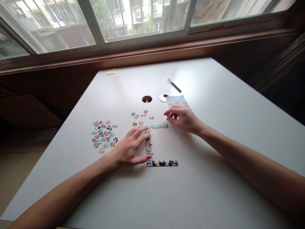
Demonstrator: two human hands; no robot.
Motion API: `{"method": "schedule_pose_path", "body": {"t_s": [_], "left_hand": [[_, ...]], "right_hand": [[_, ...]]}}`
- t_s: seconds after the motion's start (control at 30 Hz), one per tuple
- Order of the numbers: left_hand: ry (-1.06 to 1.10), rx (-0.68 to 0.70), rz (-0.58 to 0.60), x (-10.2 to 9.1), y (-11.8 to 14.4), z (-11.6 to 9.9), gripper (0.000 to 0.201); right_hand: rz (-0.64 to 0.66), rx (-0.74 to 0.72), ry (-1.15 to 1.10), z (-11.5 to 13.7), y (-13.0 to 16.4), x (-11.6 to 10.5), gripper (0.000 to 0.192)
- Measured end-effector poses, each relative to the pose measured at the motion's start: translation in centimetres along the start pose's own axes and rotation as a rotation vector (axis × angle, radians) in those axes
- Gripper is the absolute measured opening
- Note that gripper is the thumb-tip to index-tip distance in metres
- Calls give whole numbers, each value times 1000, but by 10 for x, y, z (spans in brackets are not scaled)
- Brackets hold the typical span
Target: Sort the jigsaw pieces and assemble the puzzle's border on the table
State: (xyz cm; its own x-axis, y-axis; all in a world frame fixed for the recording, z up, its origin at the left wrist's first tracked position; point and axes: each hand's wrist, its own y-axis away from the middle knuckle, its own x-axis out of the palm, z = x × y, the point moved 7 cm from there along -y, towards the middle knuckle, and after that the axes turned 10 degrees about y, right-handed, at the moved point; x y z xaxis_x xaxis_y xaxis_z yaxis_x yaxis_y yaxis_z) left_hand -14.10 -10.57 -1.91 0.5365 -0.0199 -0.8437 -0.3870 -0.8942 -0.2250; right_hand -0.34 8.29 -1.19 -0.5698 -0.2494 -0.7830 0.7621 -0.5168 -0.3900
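Note:
A partly joined jigsaw puzzle border (162, 163) lies on the white table, forming a top strip, a left side and a bottom strip. My left hand (132, 144) rests at its left side, fingers spread, with fingertips and thumb touching the joined pieces and covering some of them. Above the right end of the top strip is my right hand (182, 118), its thumb and fingers curled together in a pinch. Whatever is between those fingertips is too small to make out. Several loose puzzle pieces (141, 123) lie beyond my left hand.
A heap of loose pieces (103, 135) spreads to the left. Past my right hand lie a small picture sheet (177, 100), a round metal cover (163, 98) and a dark pen (174, 85). The table has a round hole (147, 99); a yellow sticky note (111, 72) is at its far edge.

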Motion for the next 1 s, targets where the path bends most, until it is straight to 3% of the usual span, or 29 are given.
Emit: {"method": "schedule_pose_path", "body": {"t_s": [1.0], "left_hand": [[6,-5,1,-1,0,-1,67]], "right_hand": [[52,-12,12,2,0,2,21]]}}
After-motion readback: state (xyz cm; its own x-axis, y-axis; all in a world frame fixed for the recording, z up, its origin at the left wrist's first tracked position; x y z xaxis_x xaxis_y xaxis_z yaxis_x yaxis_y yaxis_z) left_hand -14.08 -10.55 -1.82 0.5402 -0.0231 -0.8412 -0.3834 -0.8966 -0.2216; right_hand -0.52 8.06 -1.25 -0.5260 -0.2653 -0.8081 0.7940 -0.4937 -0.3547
